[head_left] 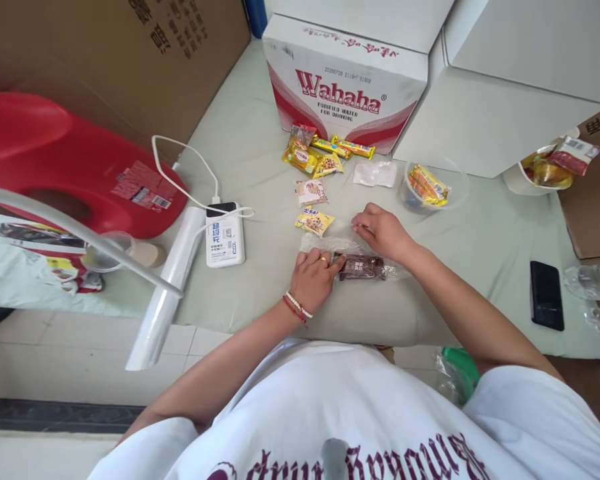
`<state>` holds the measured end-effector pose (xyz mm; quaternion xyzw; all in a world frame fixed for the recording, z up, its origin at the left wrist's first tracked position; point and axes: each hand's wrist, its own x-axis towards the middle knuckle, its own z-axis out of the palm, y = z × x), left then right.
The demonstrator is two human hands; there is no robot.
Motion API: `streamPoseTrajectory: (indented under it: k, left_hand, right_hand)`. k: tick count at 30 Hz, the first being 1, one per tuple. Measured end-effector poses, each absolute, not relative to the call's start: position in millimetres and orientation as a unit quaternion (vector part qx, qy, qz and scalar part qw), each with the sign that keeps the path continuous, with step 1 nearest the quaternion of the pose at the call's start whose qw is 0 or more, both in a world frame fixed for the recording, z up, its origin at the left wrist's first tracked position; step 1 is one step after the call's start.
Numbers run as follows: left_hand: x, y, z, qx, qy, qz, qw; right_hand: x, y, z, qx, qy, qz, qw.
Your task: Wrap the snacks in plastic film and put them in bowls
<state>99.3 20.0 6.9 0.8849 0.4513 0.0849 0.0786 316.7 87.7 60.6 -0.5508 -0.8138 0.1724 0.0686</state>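
My left hand (313,279) lies palm down on the left part of a clear plastic bag (330,245), fingers bent over it and holding it against the table. Its index finger stretches onto a dark brown packet (363,267), which lies flat with clear film around it. My right hand (380,230) is closed in a pinch just above the bag; anything between its fingertips is too small to make out. Beyond the hands lie a yellow cookie packet (315,221), a pale beige snack packet (311,192) and a folded white tissue or wrapper (375,174).
Several yellow snack packs (303,157) lie before a Wahaba-style water carton (347,100) marked "Wahaha". A clear tub (433,187) holds orange-yellow packets. A black phone (547,295) lies right. On the left are a white power bank (225,240), plastic roll (166,290) and red jug (80,160).
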Motion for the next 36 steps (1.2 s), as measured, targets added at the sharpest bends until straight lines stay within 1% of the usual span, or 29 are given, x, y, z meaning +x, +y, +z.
streamPoseTrajectory:
  k: [1, 3, 5, 7, 10, 12, 14, 15, 16, 18, 20, 21, 22, 24, 27, 29, 30, 33, 34, 36]
  left_hand:
    - [100, 22, 6, 0.884, 0.451, 0.085, 0.081]
    - [98, 22, 3, 0.882, 0.453, 0.088, 0.093]
    - [93, 19, -1, 0.877, 0.456, 0.096, 0.116]
    - [81, 15, -5, 0.875, 0.44, 0.126, 0.155]
    - [57, 8, -10, 0.841, 0.404, 0.253, 0.254]
    - [46, 7, -9, 0.745, 0.467, 0.374, 0.294]
    - [44, 12, -4, 0.618, 0.579, 0.455, 0.275]
    - [46, 15, -1, 0.581, 0.619, 0.463, 0.255]
    - [50, 19, 4, 0.577, 0.64, 0.447, 0.24]
    - [59, 25, 14, 0.644, 0.633, 0.356, 0.242]
    - [65, 26, 25, 0.706, 0.603, 0.25, 0.277]
    - [66, 25, 31, 0.708, 0.598, 0.22, 0.303]
    - [66, 22, 36, 0.694, 0.601, 0.212, 0.335]
    - [69, 17, 45, 0.631, 0.604, 0.248, 0.418]
    - [88, 15, 50, 0.543, 0.551, 0.301, 0.558]
    - [110, 19, 45, 0.536, 0.516, 0.289, 0.602]
    - [121, 21, 40, 0.556, 0.51, 0.272, 0.597]
    - [145, 27, 24, 0.679, 0.501, 0.239, 0.481]
    - [149, 28, 19, 0.716, 0.491, 0.229, 0.441]
    - [151, 26, 12, 0.759, 0.474, 0.214, 0.391]
  right_hand:
    - [319, 72, 65, -0.529, -0.83, 0.163, 0.069]
    - [321, 40, 68, -0.478, -0.864, 0.153, 0.035]
    - [322, 12, 62, -0.428, -0.891, 0.15, -0.014]
    - [322, -7, 50, -0.399, -0.906, 0.136, -0.044]
    - [322, -19, 33, -0.402, -0.908, 0.105, -0.052]
    - [321, -22, 26, -0.414, -0.904, 0.1, -0.04]
    - [321, -23, 23, -0.427, -0.898, 0.106, -0.026]
    - [322, -23, 22, -0.432, -0.895, 0.113, -0.019]
    - [322, -23, 21, -0.438, -0.89, 0.124, -0.011]
    - [322, -22, 21, -0.461, -0.872, 0.164, 0.01]
    - [323, -20, 22, -0.495, -0.84, 0.219, 0.032]
    - [323, -18, 23, -0.506, -0.826, 0.245, 0.041]
    - [324, -17, 23, -0.509, -0.817, 0.265, 0.049]
    - [323, -14, 25, -0.494, -0.817, 0.289, 0.064]
    - [321, -13, 23, -0.481, -0.81, 0.319, 0.103]
    - [321, -15, 21, -0.492, -0.791, 0.337, 0.137]
    - [322, -17, 21, -0.492, -0.786, 0.34, 0.154]
    - [331, -25, 24, -0.458, -0.795, 0.337, 0.21]
    - [336, -26, 26, -0.458, -0.789, 0.333, 0.24]
    - [345, -22, 32, -0.508, -0.744, 0.3, 0.314]
